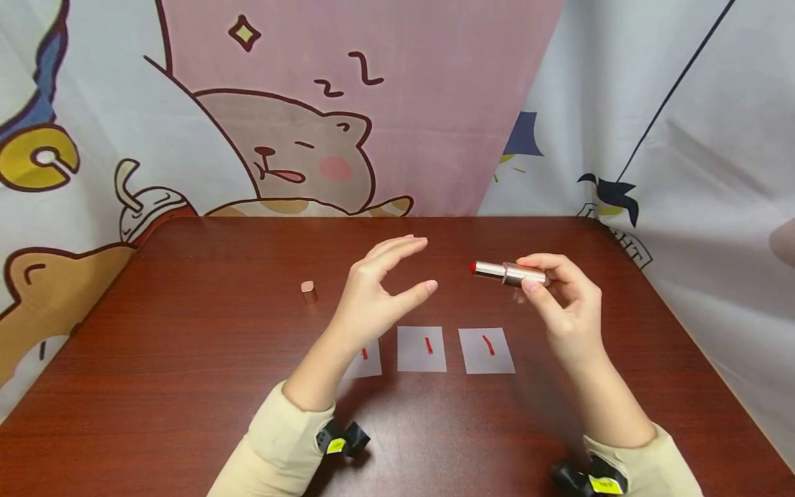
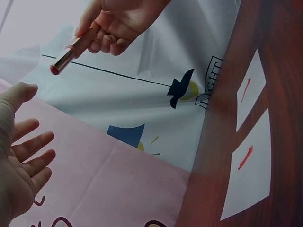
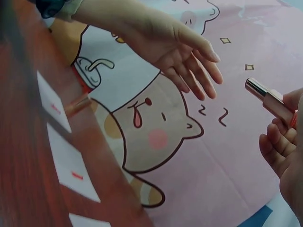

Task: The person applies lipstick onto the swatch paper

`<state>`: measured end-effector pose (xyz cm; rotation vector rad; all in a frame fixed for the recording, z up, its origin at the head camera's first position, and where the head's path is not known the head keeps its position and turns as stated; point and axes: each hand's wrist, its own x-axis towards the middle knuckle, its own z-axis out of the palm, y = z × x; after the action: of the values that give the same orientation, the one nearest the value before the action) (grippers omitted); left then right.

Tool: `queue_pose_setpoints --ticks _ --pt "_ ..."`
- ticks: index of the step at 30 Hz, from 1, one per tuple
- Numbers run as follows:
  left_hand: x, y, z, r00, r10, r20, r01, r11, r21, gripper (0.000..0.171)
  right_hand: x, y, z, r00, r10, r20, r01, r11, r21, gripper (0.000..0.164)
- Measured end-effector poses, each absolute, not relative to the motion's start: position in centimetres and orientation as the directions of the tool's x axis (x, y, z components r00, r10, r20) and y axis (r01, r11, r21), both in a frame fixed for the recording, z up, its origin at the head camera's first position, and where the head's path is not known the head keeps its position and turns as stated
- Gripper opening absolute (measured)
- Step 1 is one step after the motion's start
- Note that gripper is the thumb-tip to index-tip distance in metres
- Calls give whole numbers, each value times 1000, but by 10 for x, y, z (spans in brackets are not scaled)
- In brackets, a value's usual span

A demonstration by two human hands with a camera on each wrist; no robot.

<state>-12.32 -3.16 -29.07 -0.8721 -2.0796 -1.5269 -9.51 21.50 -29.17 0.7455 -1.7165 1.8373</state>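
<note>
A lipstick (image 1: 514,273) with a red tip and shiny metallic tube is pinched between thumb and fingers of my right hand (image 1: 574,310), raised above the table and tip pointing left. In the left wrist view the lipstick (image 2: 71,52) shows its red end. My left hand (image 1: 379,293) hovers to its left, fingers and thumb spread apart, touching nothing. The lipstick's cap (image 1: 308,291) stands upright on the table, left of that hand. Three white paper pieces lie in a row: a right one (image 1: 503,362), a middle one (image 1: 410,359), and a left one (image 1: 375,367) partly hidden by my left arm.
Each paper bears one short red stroke. They lie on a dark reddish-brown table (image 1: 205,386). Behind it hangs a cloth with cartoon drawings (image 1: 435,103), close to the far edge and along both sides.
</note>
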Motion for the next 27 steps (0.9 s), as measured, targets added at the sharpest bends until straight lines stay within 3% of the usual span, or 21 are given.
queue_pose_setpoints --ticks 12,27 --pt "-117 -34 -284 -748 218 627 657 105 747 47 -95 192 -280 -696 11 718 -712 -141 -688 21" --pt "-114 -34 -278 -720 209 662 673 -23 739 43 -94 168 -276 -690 19 724 -705 -243 -666 18"
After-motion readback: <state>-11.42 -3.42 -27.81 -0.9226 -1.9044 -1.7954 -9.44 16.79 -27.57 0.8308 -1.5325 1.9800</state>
